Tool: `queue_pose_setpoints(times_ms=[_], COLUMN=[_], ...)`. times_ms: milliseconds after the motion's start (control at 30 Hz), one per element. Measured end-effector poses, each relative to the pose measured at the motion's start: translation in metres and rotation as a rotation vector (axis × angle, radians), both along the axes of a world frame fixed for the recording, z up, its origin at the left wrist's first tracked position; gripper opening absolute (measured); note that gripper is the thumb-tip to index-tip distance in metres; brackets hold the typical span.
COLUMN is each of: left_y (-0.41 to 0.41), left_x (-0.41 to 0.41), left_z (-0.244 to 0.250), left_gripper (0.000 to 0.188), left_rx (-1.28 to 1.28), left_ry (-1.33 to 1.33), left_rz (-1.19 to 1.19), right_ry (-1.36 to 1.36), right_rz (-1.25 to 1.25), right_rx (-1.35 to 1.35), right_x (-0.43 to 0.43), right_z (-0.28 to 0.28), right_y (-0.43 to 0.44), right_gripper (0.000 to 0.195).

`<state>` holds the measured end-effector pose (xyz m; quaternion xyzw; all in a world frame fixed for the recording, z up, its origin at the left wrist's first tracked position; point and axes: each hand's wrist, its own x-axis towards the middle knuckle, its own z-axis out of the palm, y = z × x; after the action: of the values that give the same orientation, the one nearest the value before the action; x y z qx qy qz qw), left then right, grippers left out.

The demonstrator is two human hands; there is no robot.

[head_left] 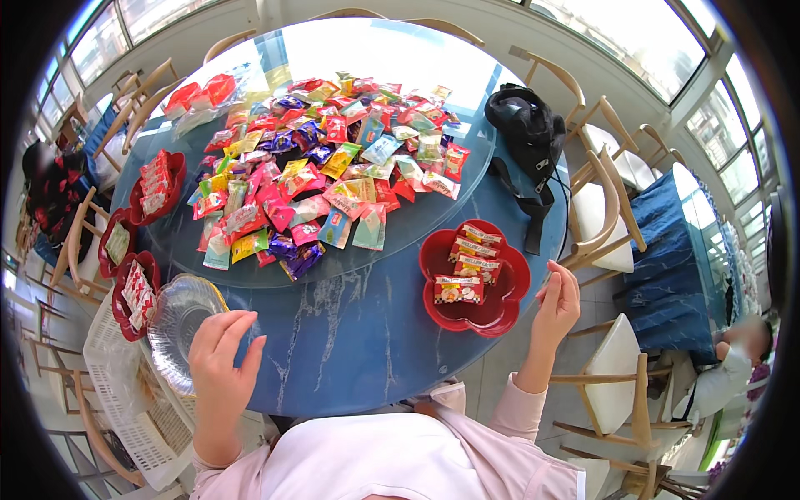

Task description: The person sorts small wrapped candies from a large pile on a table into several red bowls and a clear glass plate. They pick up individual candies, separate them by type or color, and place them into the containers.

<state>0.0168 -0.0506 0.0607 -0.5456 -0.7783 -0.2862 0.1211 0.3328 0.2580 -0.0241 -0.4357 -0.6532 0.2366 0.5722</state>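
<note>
My left hand (224, 362) is raised beside a clear glass plate with a gold rim (181, 325), fingers apart and nothing held. At the table's right edge, my right hand (558, 303) hangs just right of a red flower-shaped dish (515, 281), fingers loosely bent, nothing visible in them. Several red wrapped candies (459, 289) lie in that dish. A large pile of mixed wrapped sweets (337, 162) covers much of the round glass turntable (262, 275). Further red dishes with wrapped sweets stand at the left: one at the back (181, 181), one in the middle (103, 259), one in front (120, 315).
A black bag (525, 134) with a strap lies at the table's right rim. Red and clear plastic packaging (203, 100) lies at the back left. A white plastic crate (125, 425) stands below left. Wooden chairs (609, 387) surround the table; two people sit farther off.
</note>
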Motion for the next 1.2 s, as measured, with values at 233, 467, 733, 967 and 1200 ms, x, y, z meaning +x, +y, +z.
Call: queue_pose_setpoints(times_ms=[233, 467, 733, 967, 1200], left_y=[-0.074, -0.094, -0.102, -0.104, -0.105], left_x=[-0.006, -0.001, 0.0, 0.0, 0.006], left_z=[-0.027, -0.047, -0.058, -0.056, -0.038], left_gripper=[0.032, 0.026, 0.025, 0.019, 0.02], left_rx=[-0.259, -0.176, -0.058, 0.088, 0.105], left_ry=[-0.06, 0.059, 0.105, -0.055, 0.16], left_rz=[0.235, 0.217, 0.175, 0.196, 0.132], right_ry=[-0.094, -0.15, -0.179, -0.216, -0.212], right_rz=[0.446, 0.819, 0.856, 0.838, 0.826], right_rx=[0.118, 0.278, 0.207, 0.191, 0.15], right_x=[-0.062, -0.117, -0.129, -0.129, -0.123], right_z=[0.019, 0.023, 0.017, 0.016, 0.014], right_y=[-0.084, -0.122, -0.138, -0.144, -0.144], right_gripper=[0.006, 0.008, 0.008, 0.007, 0.006])
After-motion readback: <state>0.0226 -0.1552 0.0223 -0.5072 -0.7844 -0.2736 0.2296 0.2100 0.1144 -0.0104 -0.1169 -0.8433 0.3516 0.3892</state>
